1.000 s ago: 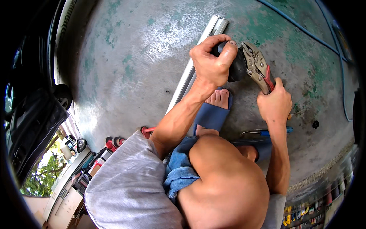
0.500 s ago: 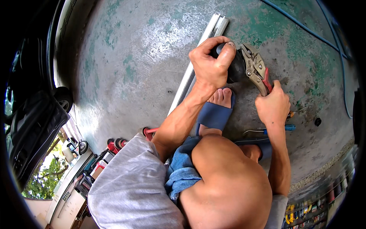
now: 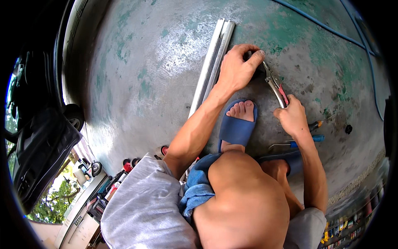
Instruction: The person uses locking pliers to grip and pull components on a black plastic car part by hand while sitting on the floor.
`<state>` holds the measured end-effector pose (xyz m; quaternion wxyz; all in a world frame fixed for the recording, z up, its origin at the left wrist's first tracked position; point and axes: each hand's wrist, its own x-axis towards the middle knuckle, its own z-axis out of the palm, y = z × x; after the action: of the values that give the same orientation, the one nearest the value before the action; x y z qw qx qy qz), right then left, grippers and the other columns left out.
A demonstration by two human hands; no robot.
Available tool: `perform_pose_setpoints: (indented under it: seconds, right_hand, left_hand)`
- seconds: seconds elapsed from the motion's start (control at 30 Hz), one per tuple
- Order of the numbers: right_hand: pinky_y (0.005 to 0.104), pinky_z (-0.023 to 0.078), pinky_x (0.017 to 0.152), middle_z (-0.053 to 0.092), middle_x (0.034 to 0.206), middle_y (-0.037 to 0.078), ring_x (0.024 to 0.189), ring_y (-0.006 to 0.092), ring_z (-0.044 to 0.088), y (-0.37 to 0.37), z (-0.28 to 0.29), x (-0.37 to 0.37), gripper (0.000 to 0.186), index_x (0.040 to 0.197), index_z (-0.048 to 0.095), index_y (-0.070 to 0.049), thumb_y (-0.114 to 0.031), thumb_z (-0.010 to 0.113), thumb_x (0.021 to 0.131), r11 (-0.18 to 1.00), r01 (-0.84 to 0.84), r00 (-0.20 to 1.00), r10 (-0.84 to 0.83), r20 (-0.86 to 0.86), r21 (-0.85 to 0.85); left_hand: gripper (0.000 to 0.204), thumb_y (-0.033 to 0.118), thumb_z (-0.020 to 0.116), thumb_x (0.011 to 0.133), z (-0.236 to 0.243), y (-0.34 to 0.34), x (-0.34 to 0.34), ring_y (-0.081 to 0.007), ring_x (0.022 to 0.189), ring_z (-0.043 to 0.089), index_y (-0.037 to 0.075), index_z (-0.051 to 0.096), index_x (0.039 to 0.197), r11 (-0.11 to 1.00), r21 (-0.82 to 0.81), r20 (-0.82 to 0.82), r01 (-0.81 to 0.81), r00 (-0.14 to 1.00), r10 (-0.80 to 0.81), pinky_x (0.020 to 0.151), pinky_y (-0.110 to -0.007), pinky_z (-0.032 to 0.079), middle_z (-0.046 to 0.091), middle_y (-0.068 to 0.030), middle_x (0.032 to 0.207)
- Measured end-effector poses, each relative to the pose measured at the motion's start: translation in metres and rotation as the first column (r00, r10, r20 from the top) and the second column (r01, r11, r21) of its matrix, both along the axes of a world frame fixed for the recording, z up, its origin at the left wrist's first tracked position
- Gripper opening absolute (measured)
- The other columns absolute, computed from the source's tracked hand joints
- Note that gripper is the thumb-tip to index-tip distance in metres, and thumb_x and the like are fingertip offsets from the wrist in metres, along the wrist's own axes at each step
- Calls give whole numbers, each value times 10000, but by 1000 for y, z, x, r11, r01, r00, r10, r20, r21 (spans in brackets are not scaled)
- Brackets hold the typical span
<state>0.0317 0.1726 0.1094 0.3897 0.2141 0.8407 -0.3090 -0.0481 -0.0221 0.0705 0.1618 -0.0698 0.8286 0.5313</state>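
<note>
My left hand (image 3: 239,69) is closed over a black rounded part (image 3: 260,71), mostly hidden beneath the fingers and in shadow. Locking pliers (image 3: 274,86) with a red release lever are gripped by their handles in my right hand (image 3: 292,117). Their jaws point up beside my left thumb and meet the black part; the exact bite is hidden. Both hands are held above the floor, beyond my blue-sandalled foot (image 3: 239,110).
A long silver metal rail (image 3: 211,64) lies left of my hands. Near my right forearm are a blue-handled hooked tool (image 3: 317,138), an orange-and-black handled tool (image 3: 315,125) and a small black round piece (image 3: 348,129). A blue hose (image 3: 319,25) crosses the far right; a vehicle (image 3: 39,141) stands left.
The pliers have rolled from showing their broad side to nearly edge-on. My left hand has shifted right over the black part, which is now more covered; my right hand has moved slightly down.
</note>
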Motion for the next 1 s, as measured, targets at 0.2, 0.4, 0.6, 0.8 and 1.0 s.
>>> perform_pose_setpoints:
  seconds: [0.2,0.4,0.6,0.8,1.0]
  right_hand:
    - [452,501,834,675,894,280,908,440,675,12,5,-6,388,1023,582,64,-151,686,717,989,113,992,-108,59,-96]
    - [366,457,649,556,748,81,690,184,546,25,29,-36,276,945,550,26,-99,655,723,922,251,964,-212,160,-293]
    - [322,399,593,497,727,18,652,127,467,31,32,-54,229,924,523,-14,-66,627,726,769,518,828,-339,447,-375]
    - [265,339,496,479,767,3,606,83,422,34,17,-42,528,1228,507,2,-22,575,705,752,504,849,-339,406,-425]
    - [386,489,746,630,891,207,831,296,626,31,15,-45,521,1168,545,59,-93,640,680,862,422,879,-314,359,-281]
  left_hand:
    - [583,485,596,929,-15,35,-6,-416,1132,610,9,672,1255,971,-240,-106,7,994,-33,991,-470,471,667,-266,1191]
    - [611,505,568,929,-16,57,-35,-468,991,652,-45,696,1162,898,-438,-199,52,968,-154,926,-504,503,706,-278,1049]
    - [469,446,604,889,-30,69,-55,-445,938,671,5,761,895,753,-645,-158,129,942,-296,842,-503,533,725,-235,917]
    - [421,439,625,855,-25,77,-60,-418,769,703,54,779,928,668,-705,-26,238,933,-359,727,-494,564,724,-218,847]
    - [371,372,625,822,-22,77,-71,-407,793,710,61,782,950,663,-694,51,281,937,-344,743,-488,574,734,-203,871]
